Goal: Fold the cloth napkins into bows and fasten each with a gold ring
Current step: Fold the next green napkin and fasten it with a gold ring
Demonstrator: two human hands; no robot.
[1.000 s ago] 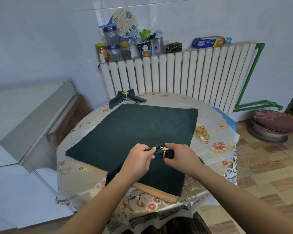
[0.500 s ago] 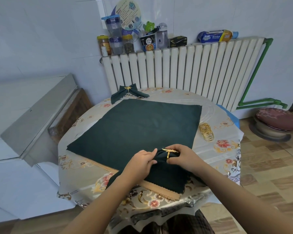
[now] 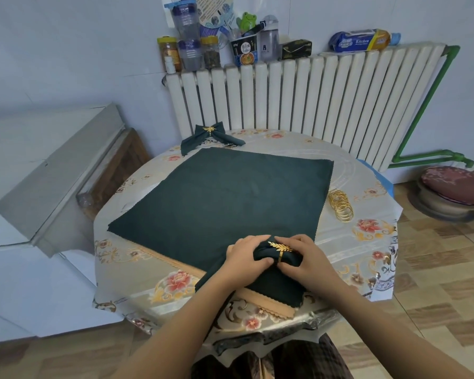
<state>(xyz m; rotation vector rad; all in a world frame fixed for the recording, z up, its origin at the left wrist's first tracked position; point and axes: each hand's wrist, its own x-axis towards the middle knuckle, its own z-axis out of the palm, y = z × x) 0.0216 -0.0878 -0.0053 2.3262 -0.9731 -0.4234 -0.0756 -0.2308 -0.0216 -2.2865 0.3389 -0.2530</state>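
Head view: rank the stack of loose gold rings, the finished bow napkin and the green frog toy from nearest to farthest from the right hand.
Measured from the right hand:
1. Stack of loose gold rings, on the table to its right and a little beyond it.
2. Finished bow napkin, at the table's far edge, off to the left.
3. Green frog toy, up on the radiator shelf against the wall.

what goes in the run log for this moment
step: ringing napkin | hands: left, right grip it | ring: on
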